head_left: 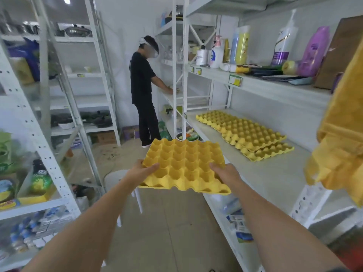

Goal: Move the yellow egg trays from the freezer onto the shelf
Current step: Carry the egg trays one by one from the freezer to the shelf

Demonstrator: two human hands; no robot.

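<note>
2 hands' fingers (153, 167) curled around 1 yellow, dimpled egg tray (183, 166), level, empty.

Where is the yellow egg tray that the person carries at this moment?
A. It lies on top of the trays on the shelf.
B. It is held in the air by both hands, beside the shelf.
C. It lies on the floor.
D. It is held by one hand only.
B: the left hand and the right hand each grip a near corner of the egg tray, which hangs over the aisle, apart from the trays on the shelf.
</note>
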